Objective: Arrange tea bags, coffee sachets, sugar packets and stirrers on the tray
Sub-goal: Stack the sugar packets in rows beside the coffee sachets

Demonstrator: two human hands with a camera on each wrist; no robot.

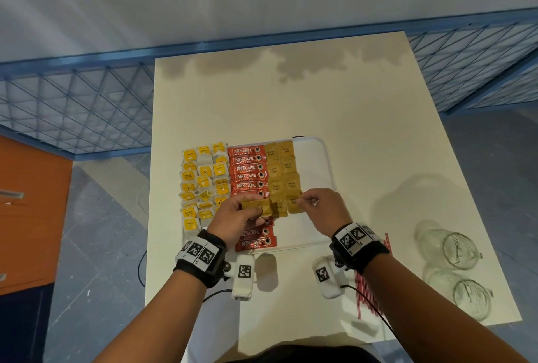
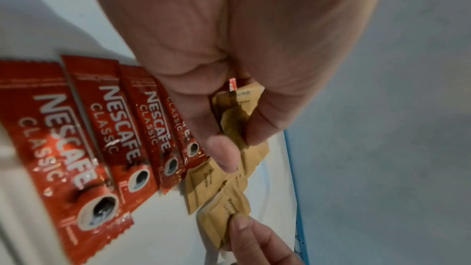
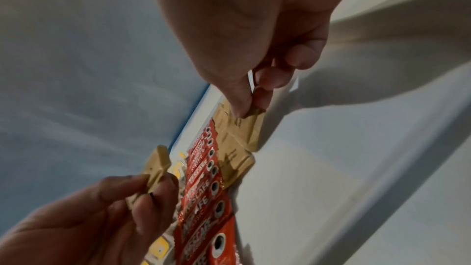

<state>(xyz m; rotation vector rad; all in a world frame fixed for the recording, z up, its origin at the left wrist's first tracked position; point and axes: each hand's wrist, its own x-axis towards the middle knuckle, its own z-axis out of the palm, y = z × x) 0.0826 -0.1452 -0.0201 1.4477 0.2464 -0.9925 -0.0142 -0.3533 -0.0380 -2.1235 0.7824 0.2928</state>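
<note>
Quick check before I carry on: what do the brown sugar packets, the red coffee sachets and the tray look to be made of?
Brown sugar packets: matte kraft-like paper, no glare, soft creases where the left hand holds a few.
Red coffee sachets: glossy film, probably plastic or foil laminate, with bright highlights and crimped, serrated ends.
Tray: smooth white, rounded raised rim; likely plastic, though coated metal cannot be ruled out.
</note>
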